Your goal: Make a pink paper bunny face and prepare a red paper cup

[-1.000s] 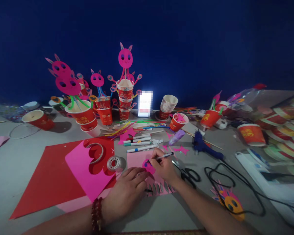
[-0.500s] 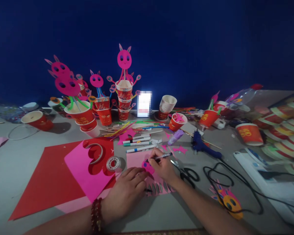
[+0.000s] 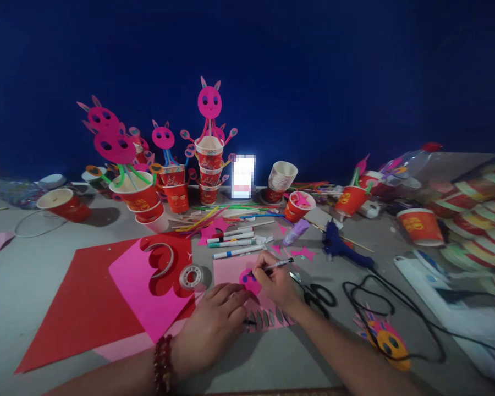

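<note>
A pen (image 3: 277,265) is pinched in my right hand (image 3: 275,285), its tip at a round pink paper disc (image 3: 249,280) with purple-blue spots. My left hand (image 3: 220,311) lies flat with fingers stretched, fingertips at the lower edge of the disc. Under the disc is a light pink sheet (image 3: 223,267) with leaf-shaped cuts along its near edge. Black-handled scissors (image 3: 324,295) lie just right of my right hand, their blades partly hidden. Left of my hands rests a white tape roll (image 3: 191,276).
Several markers (image 3: 233,242) and a purple glue stick (image 3: 296,233) lie beyond my hands. Red foam sheets (image 3: 74,297) spread to the left. A blue glue gun (image 3: 342,247) with a looping black cord sits right. Red paper cups (image 3: 210,159) with pink-faced figures stand at the back.
My right hand and the pen have shifted slightly right over the disc, with the pen tip moving off its left part. My left hand stays in place.
</note>
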`<move>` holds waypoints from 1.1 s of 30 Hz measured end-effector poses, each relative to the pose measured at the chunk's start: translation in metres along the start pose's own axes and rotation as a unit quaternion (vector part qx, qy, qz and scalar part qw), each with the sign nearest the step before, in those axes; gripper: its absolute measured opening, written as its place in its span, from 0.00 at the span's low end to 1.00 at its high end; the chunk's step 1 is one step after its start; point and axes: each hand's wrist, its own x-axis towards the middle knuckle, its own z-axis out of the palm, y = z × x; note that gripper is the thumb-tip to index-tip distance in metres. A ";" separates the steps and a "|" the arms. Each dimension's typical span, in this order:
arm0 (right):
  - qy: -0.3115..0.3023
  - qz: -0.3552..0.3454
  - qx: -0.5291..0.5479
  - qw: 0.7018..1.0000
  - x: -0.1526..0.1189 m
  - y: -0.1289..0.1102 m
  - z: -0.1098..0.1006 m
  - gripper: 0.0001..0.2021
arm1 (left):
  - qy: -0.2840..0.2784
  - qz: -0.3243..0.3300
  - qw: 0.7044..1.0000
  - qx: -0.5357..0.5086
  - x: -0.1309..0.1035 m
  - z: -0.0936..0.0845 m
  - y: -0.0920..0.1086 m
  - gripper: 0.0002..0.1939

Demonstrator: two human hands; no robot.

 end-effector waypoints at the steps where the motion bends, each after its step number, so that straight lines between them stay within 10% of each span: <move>1: -0.001 0.000 -0.002 1.000 0.000 0.000 0.000 0.09 | -0.002 0.002 1.000 -0.001 0.000 0.000 0.000 0.09; 33: 0.026 -0.005 0.000 1.000 -0.001 0.000 0.001 0.10 | 0.000 0.002 1.000 0.004 0.001 -0.002 0.001 0.09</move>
